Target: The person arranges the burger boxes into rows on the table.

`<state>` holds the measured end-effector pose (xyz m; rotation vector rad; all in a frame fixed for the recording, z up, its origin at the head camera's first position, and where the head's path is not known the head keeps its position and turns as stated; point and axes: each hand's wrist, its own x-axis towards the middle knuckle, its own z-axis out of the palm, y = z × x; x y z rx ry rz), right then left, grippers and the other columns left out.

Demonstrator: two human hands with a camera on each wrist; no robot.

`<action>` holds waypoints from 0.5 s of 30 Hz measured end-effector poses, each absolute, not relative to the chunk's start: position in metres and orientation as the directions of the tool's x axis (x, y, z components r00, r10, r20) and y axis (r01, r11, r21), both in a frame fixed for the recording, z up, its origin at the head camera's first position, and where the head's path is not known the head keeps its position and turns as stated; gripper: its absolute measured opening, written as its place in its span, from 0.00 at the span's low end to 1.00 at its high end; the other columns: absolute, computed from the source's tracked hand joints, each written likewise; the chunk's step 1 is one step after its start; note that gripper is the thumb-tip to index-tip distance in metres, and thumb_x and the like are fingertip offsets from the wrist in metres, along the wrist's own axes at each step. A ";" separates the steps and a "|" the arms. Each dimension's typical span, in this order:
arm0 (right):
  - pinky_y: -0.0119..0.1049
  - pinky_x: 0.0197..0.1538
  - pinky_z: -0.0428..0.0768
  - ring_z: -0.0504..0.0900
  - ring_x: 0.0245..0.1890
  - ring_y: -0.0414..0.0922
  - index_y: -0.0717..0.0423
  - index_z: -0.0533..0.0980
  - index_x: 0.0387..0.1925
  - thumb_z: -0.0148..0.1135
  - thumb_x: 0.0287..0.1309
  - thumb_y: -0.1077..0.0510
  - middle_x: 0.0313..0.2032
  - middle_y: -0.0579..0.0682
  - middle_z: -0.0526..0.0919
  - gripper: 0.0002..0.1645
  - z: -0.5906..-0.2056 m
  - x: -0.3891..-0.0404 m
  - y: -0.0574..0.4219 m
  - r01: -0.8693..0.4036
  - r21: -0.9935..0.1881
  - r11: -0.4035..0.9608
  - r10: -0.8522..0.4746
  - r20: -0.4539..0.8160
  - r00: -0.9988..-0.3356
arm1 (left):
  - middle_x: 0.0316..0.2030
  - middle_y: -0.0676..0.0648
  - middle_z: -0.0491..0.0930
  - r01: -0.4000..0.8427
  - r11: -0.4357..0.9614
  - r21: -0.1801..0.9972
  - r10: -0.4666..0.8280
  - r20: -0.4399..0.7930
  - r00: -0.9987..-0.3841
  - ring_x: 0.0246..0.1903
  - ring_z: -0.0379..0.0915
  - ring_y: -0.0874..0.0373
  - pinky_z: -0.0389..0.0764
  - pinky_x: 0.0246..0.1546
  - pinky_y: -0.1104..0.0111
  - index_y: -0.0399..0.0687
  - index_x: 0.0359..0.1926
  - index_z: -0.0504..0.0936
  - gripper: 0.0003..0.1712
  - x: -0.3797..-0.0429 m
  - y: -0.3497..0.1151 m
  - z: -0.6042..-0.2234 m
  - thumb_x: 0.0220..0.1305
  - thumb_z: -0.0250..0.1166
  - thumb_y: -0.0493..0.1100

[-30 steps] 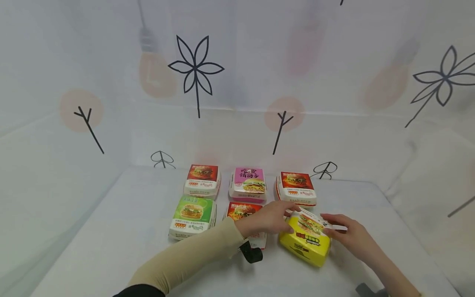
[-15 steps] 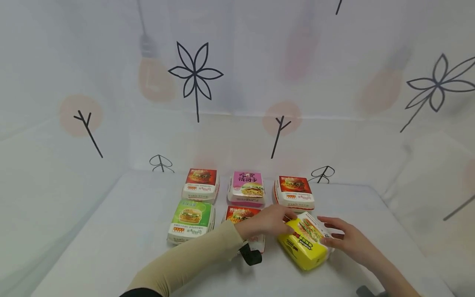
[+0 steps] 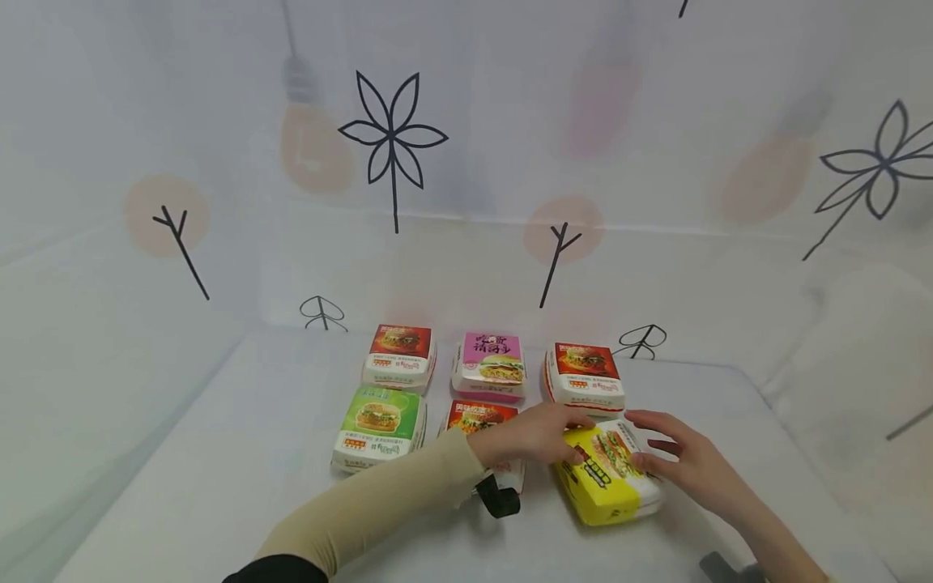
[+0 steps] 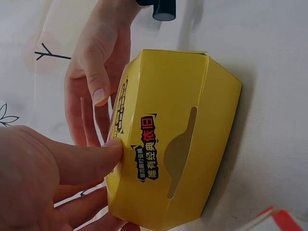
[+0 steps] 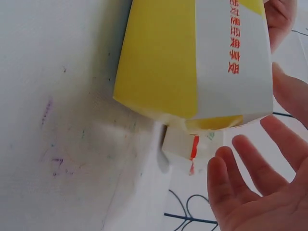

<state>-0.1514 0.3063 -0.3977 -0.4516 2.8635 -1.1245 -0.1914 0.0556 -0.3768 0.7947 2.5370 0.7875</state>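
Note:
A yellow and white burger box (image 3: pixel 594 494) stands on the white table at the right of the group, with a burger picture on top. My left hand (image 3: pixel 535 433) grips its left side. In the left wrist view the left thumb (image 4: pixel 91 161) lies on the box's upper edge, with the fingers round the far side. My right hand (image 3: pixel 681 453) is at the box's right side, thumb at the top edge, the other fingers relaxed and apart. In the right wrist view those fingers (image 5: pixel 269 173) reach past the box corner. A slot shows in the yellow side (image 4: pixel 159 86).
Behind stand a red-topped box (image 3: pixel 399 356), a pink one (image 3: pixel 490 366) and another red-topped one (image 3: pixel 583 376). A green box (image 3: pixel 379 427) is front left. One more red-topped box (image 3: pixel 477 414) is partly hidden by the left forearm. A patterned cloth (image 3: pixel 466 162) rises behind the table.
The yellow box has turned counterclockwise on the table, so more of its white right side shows. My right fingers have come off the white flap they pinched; the left hand has kept its place.

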 end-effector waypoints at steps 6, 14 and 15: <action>0.57 0.55 0.78 0.69 0.63 0.65 0.53 0.71 0.67 0.71 0.58 0.50 0.64 0.62 0.71 0.36 -0.399 -0.156 0.304 -0.290 -0.682 0.671 -0.328 0.078 -0.942 | 0.59 0.60 0.75 0.404 0.658 0.636 0.634 -0.177 -0.753 0.47 0.68 0.65 0.74 0.53 0.70 0.66 0.66 0.75 0.31 -0.194 0.057 -0.378 0.63 0.70 0.44; 0.60 0.58 0.76 0.67 0.64 0.68 0.56 0.71 0.66 0.71 0.58 0.52 0.65 0.65 0.70 0.36 -0.400 -0.156 0.303 -0.249 -0.724 0.643 -0.378 -0.017 -0.926 | 0.61 0.60 0.74 0.396 0.632 0.666 0.637 -0.156 -0.755 0.46 0.69 0.64 0.74 0.50 0.73 0.67 0.66 0.75 0.30 -0.193 0.058 -0.377 0.66 0.66 0.38; 0.60 0.58 0.76 0.67 0.64 0.68 0.57 0.72 0.66 0.71 0.58 0.52 0.65 0.65 0.71 0.35 -0.400 -0.156 0.303 -0.249 -0.727 0.640 -0.387 -0.025 -0.922 | 0.61 0.60 0.75 0.383 0.630 0.676 0.632 -0.158 -0.759 0.46 0.69 0.64 0.75 0.48 0.73 0.68 0.65 0.75 0.30 -0.193 0.058 -0.376 0.66 0.66 0.38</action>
